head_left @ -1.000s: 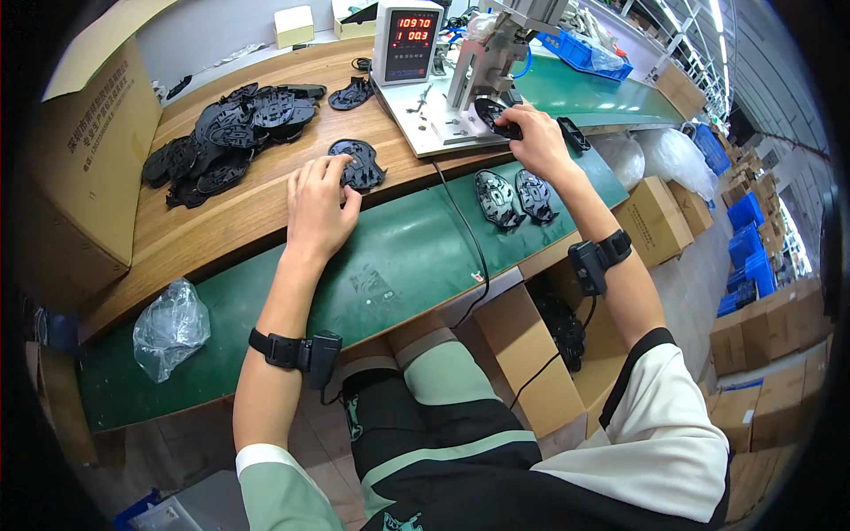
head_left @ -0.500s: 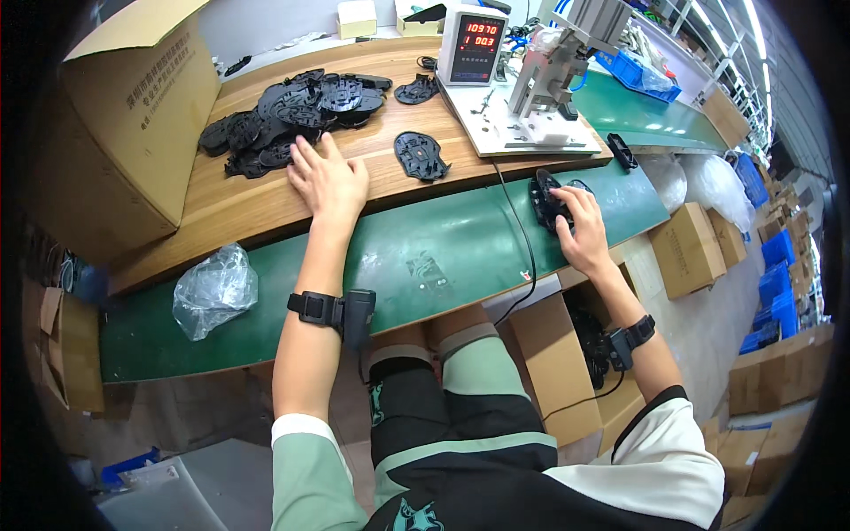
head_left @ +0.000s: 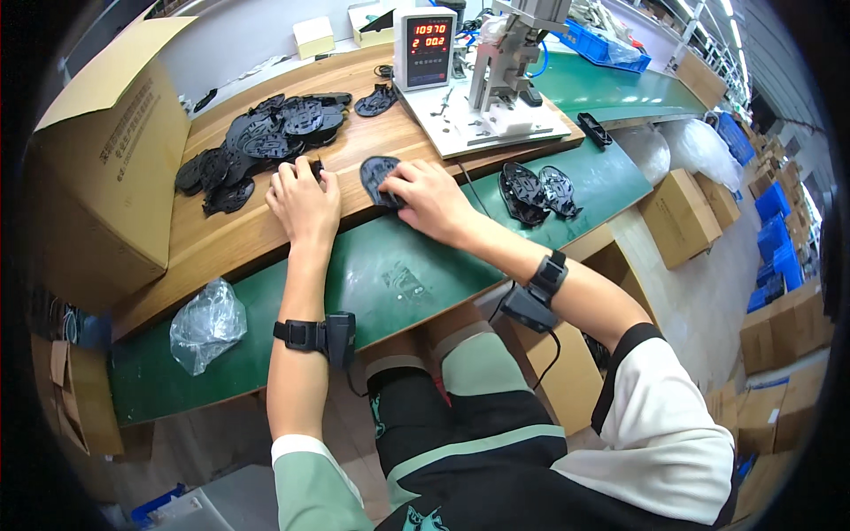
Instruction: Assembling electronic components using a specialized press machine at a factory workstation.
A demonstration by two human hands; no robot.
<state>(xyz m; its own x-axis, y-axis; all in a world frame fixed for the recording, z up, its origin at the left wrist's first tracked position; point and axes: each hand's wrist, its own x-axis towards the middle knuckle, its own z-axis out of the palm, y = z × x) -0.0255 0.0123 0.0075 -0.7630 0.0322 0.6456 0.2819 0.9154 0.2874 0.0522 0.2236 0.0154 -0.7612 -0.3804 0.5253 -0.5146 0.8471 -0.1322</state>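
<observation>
A: State of each hand?

B: Right hand (head_left: 423, 193): thumb and fingers clamped on one side of a black shell (head_left: 379, 174), at the front of the wooden board (head_left: 232, 241). Left hand (head_left: 304, 203): fingers curled, a dark sliver (head_left: 317, 167) showing beside them; whether it is gripped cannot be told.

A: Principal hazard?

B: A dropped shell. The hold is one-sided and near the board's front edge; a slip could tip it onto the green counter (head_left: 425, 252), scuffing it or cracking its fine ribs.

A: Secondary hazards?

B: The cord (head_left: 475, 188) descends from below the press (head_left: 503, 75) and passes under the right forearm. Should the strap (head_left: 547, 274) catch it, the press could be tugged.

A: The pile (head_left: 274, 128)?

B: Unevenly heaped, beyond the left hand. Drawing out a low piece could bring others sliding down.

A: And the loose shells (head_left: 524, 193)?

B: Side by side right of the cord; a wide elbow swing could sweep them off the counter
</observation>
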